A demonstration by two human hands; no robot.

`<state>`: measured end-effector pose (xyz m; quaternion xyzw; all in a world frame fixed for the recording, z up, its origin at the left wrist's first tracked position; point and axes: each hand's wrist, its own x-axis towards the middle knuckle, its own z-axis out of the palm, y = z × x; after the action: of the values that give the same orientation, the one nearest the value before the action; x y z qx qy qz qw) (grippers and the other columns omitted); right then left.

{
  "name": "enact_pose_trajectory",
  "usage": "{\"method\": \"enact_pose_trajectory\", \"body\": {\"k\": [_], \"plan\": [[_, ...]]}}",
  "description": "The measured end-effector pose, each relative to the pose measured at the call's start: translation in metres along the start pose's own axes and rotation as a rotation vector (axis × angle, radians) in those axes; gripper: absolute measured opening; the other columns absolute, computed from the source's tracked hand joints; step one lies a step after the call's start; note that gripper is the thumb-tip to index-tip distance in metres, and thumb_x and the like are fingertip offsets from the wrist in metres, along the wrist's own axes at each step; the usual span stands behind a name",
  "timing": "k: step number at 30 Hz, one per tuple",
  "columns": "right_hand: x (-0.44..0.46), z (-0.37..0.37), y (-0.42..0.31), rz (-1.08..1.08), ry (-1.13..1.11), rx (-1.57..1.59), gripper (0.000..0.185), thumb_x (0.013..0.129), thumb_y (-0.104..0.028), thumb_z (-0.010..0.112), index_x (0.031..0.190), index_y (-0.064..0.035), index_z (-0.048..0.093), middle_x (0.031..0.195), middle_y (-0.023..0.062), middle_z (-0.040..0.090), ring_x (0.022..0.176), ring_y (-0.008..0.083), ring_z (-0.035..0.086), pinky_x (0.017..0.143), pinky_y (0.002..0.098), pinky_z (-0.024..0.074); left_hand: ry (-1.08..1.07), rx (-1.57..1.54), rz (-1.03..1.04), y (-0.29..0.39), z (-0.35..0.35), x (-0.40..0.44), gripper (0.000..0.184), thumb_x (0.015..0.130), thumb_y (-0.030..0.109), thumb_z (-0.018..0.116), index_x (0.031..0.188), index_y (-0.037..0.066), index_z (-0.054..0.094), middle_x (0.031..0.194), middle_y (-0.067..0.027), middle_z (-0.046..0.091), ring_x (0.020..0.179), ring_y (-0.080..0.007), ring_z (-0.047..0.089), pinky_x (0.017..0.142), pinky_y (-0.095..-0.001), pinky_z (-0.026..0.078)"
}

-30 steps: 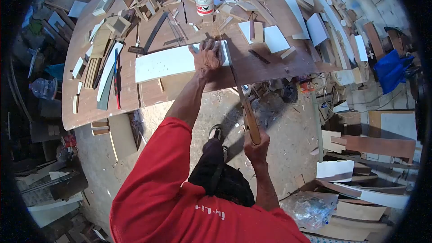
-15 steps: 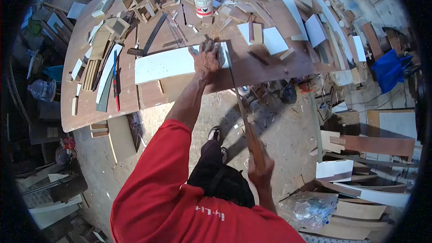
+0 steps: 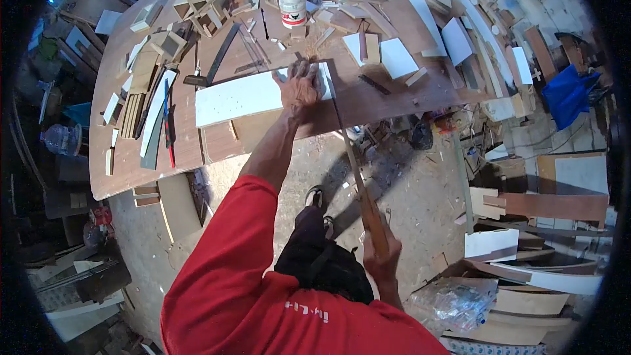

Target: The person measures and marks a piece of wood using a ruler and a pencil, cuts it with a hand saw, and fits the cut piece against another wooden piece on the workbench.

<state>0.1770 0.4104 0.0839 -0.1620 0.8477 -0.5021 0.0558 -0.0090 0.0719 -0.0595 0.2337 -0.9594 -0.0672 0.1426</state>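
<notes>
My left hand (image 3: 300, 87) lies flat with spread fingers on a white-faced board (image 3: 236, 96), pressing near its right end. The board rests along the front of the brown worktable (image 3: 263, 31). Wrapped round the wooden handle of a handsaw (image 3: 371, 213) is my right hand (image 3: 383, 254), low in front of my body. The saw's narrow blade runs up and away to the right end of the board, where it meets the edge. How deep the blade sits in the board I cannot tell.
A white glue tub (image 3: 293, 10) holding sticks stands at the back. A hammer (image 3: 197, 79) lies left of the board, and white-faced offcuts (image 3: 397, 59) lie to the right. Wood scraps are stacked at right, with a plastic bag (image 3: 453, 306) on the floor.
The view has shifted slightly. The saw and my right hand stay in nearly the same place, and my left hand still presses on the board.
</notes>
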Motion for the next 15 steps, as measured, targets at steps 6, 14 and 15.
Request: {"method": "enact_pose_trajectory", "body": {"k": [6,14,15], "plan": [[0.037,0.020,0.028,0.167,-0.183,-0.052,0.046,0.081,-0.001,0.052,0.127,0.0063,0.053,0.080,0.0214,0.066,0.068,0.0193,0.067,0.059,0.0336,0.0498,0.011,-0.007,0.006,0.000,-0.002,-0.001,0.043,0.089,0.040,0.046,0.129,0.027,0.057,0.142,-0.0030,0.048,0.133,-0.0249,0.040,0.106,-0.0718,0.008],[0.040,0.022,0.003,0.430,-0.221,-0.029,0.035,0.082,0.000,0.054,0.116,0.0052,0.058,0.095,0.0223,0.066,0.088,0.0280,0.068,0.075,0.0350,0.0515,0.016,0.007,0.026,-0.001,-0.002,0.001,0.043,0.088,0.040,0.047,0.127,0.026,0.058,0.143,-0.0019,0.047,0.135,-0.0252,0.037,0.106,-0.0714,0.010],[0.035,0.020,0.006,0.262,-0.145,0.026,0.039,0.082,-0.002,0.054,0.121,0.0055,0.056,0.082,0.0194,0.063,0.073,0.0225,0.064,0.064,0.0345,0.0497,0.031,0.005,0.022,-0.003,-0.003,0.009,0.044,0.088,0.040,0.047,0.128,0.027,0.057,0.143,-0.0017,0.046,0.135,-0.0255,0.037,0.106,-0.0715,0.010]]}}
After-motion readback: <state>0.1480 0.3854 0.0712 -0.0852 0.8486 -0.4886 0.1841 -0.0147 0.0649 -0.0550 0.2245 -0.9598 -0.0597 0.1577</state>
